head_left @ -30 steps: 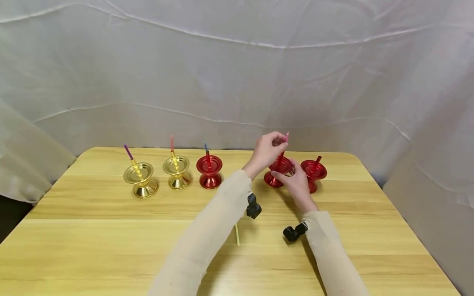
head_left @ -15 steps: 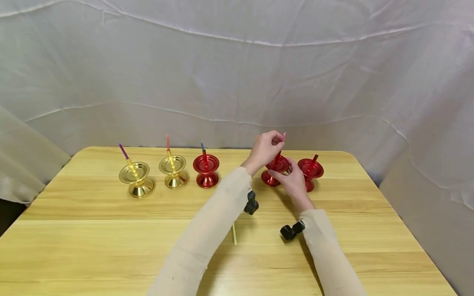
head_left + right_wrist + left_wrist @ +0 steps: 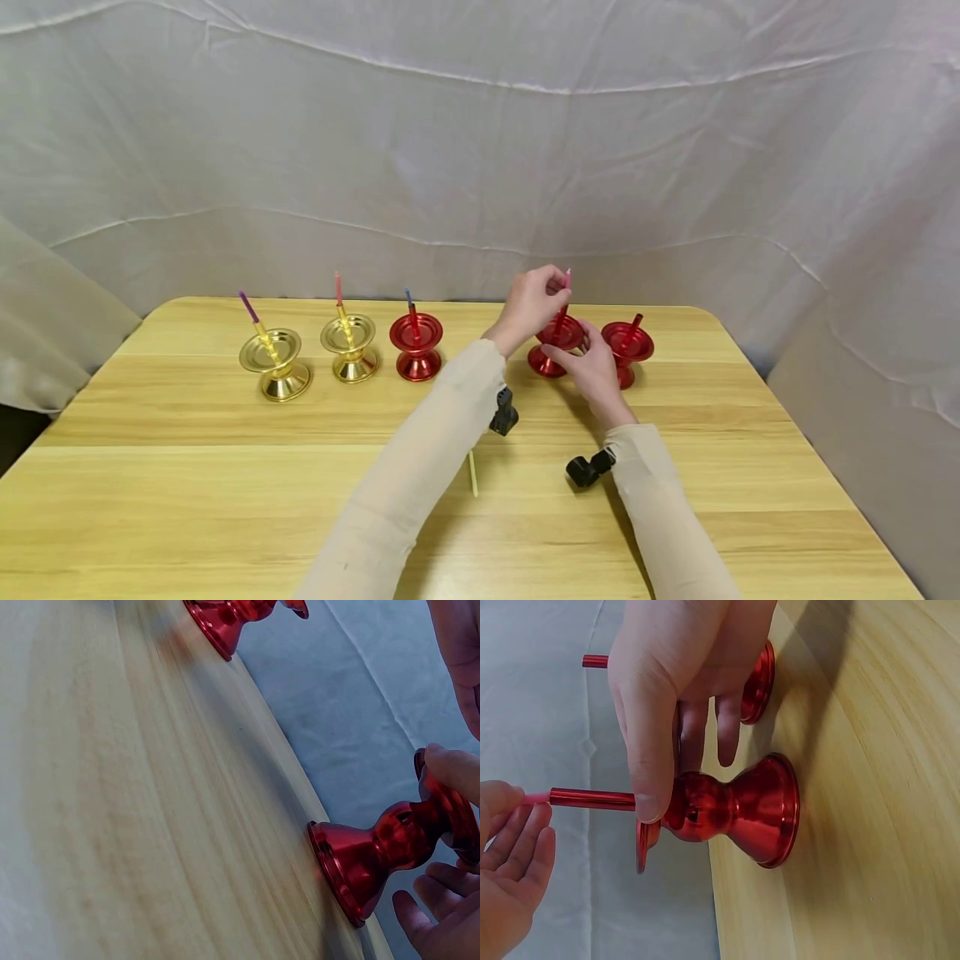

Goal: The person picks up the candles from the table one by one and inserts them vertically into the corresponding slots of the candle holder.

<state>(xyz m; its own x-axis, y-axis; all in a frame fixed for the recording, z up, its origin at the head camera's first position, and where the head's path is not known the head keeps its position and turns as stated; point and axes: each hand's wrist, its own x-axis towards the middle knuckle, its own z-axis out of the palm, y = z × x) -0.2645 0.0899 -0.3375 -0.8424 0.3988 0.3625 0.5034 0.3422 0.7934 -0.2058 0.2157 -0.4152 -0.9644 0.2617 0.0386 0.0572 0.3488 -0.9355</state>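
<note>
My left hand (image 3: 528, 304) pinches a thin pink candle (image 3: 536, 799) by fingertips and thumb. In the left wrist view, its lower end meets the open top of the red tube (image 3: 592, 799) of a red candle holder (image 3: 547, 362); how deep it sits is hidden. My right hand (image 3: 597, 371) holds that holder by its dish, thumb on the rim (image 3: 421, 769) and fingers on the other side. The holder's base (image 3: 346, 862) is down on the table. Just right of my right hand stands another red candle holder (image 3: 627, 343), its tube showing no candle.
To the left stand a red holder (image 3: 418, 363) with a blue candle (image 3: 408, 297), a gold holder (image 3: 356, 367) with a pink candle (image 3: 338, 287), and a gold holder (image 3: 285, 383) with a purple candle (image 3: 248, 307). A pale yellow stick (image 3: 473, 475) lies partly under my left forearm.
My left hand has shifted slightly left with the pink candle, which now stands more upright. My right hand keeps its hold on the red candle holder. The whole head view has drifted a little.
</note>
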